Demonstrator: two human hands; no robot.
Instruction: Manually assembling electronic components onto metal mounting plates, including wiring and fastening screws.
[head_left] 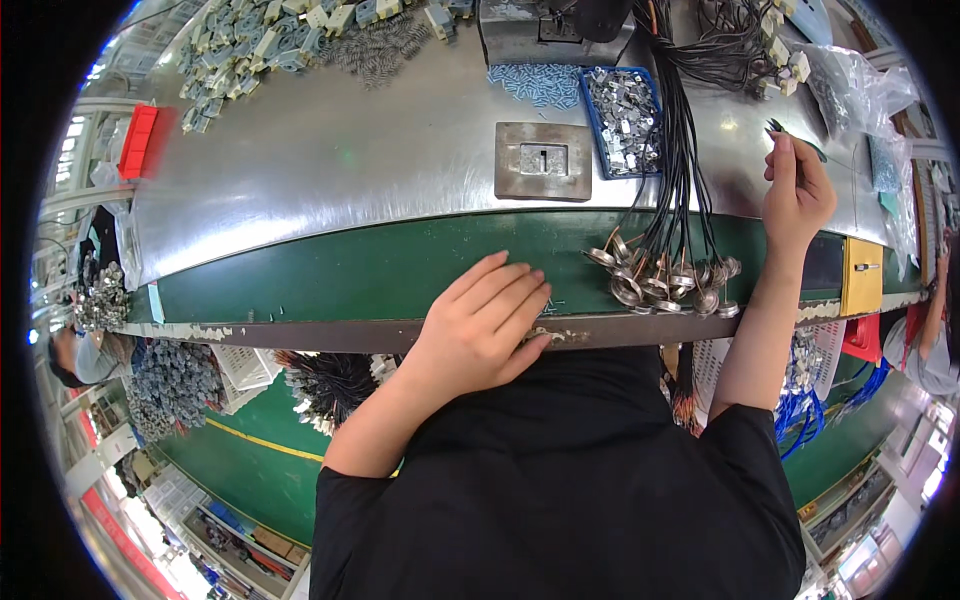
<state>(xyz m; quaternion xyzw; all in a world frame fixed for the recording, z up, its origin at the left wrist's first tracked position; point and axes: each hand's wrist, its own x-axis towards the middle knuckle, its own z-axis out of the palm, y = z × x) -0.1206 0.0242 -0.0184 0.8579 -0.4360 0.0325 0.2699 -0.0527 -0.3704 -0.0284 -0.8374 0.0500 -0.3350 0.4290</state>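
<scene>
On steel bench [330, 170], right hand [797, 195] pinching thin dark wire [790, 135]

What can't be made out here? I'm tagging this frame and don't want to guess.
- Thin dark item pinched in the right hand: too small to identify, head view.
- Metal block: its slot's contents are too small.
- Left hand: palm down on the bench edge, underside hidden.
- Cable bundle: top end cut off by the frame edge.
</scene>
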